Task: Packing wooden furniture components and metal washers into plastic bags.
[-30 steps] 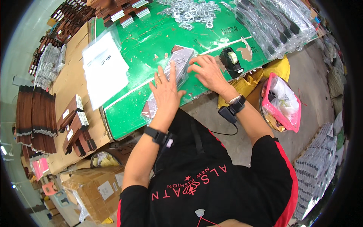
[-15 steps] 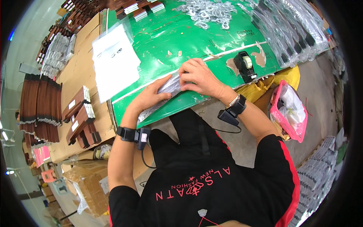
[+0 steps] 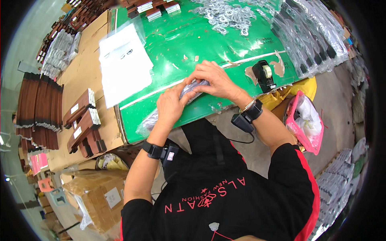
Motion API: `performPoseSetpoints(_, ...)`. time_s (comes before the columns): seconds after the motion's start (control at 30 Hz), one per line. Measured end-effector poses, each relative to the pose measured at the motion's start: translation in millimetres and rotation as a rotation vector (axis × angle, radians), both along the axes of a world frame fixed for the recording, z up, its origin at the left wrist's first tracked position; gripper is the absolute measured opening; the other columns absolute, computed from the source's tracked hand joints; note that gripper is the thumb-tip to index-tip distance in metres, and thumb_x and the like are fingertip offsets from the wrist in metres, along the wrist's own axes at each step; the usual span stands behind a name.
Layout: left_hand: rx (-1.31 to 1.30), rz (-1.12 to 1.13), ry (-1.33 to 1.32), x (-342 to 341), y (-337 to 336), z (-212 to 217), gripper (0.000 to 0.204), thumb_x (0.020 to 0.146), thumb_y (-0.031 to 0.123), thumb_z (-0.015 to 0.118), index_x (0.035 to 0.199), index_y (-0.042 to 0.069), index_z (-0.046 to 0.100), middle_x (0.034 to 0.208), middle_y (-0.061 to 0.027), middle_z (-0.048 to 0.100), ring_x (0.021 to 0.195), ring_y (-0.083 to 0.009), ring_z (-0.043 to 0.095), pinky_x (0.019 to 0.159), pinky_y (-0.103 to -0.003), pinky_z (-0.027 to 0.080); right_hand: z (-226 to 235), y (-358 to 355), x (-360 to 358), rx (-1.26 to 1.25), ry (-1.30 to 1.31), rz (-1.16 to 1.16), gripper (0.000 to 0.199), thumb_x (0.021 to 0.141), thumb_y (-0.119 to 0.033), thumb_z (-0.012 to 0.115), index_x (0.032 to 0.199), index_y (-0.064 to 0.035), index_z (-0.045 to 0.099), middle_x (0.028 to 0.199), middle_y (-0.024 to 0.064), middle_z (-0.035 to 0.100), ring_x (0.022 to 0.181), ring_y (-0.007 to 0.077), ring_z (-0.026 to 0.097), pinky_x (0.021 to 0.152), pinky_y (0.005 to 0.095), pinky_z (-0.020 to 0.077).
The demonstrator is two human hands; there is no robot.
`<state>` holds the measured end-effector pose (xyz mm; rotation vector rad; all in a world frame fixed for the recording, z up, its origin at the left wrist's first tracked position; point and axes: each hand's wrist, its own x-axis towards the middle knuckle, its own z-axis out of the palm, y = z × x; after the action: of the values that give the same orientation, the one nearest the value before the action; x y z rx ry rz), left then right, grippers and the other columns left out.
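Observation:
A long, narrow bundle in clear plastic wrap lies slantwise along the front edge of the green table. What is inside the wrap cannot be made out. My left hand grips the bundle near its middle, fingers over the far side and thumb on the near side. Close beside it, my right hand pinches the bundle's right end with bent fingers. The fingertips of both hands nearly meet over the plastic. A black tape dispenser with a roll of tape stands to the right of my right hand.
White sheets in clear plastic lie at left on the green tabletop. Small bagged ring-shaped parts are heaped at the back. Long plastic-wrapped pieces cover the right end. Brown slats stack on cardboard at left. A pink-rimmed basket stands at right.
My left hand has slid right along the bundle, up against my right hand, and its wrist has turned. More of the bundle's left end now shows. The right hand has stayed near its place.

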<state>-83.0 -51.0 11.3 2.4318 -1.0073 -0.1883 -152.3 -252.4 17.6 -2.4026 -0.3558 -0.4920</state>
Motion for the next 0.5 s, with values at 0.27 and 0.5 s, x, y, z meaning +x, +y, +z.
performPoseSetpoints(0.27,-0.109,-0.035,0.027,-9,5,-4,0.055,0.091,0.046,0.067,0.137,0.016,0.063,0.126,-0.0132,0.068,0.114,-0.0312,0.064,0.094,-0.042,0.050,-2,-37,-73,0.144,-0.318,-0.502,0.034,0.074,-0.021,0.083,0.102,-0.0102,0.067,0.100,0.0057,0.067,0.105,0.0264,0.061,0.093,0.0399,0.0443)
performPoseSetpoints(0.5,0.023,-0.061,-0.070,-5,2,-11,0.067,0.090,0.047,0.068,0.144,0.009,0.056,0.127,-0.0111,0.061,0.114,-0.0352,0.058,0.090,-0.047,0.049,-38,-109,-165,0.149,-0.107,-0.944,0.051,0.073,-0.029,0.087,0.112,-0.0058,0.062,0.100,0.0087,0.067,0.096,0.0267,0.064,0.086,0.0394,0.0493)
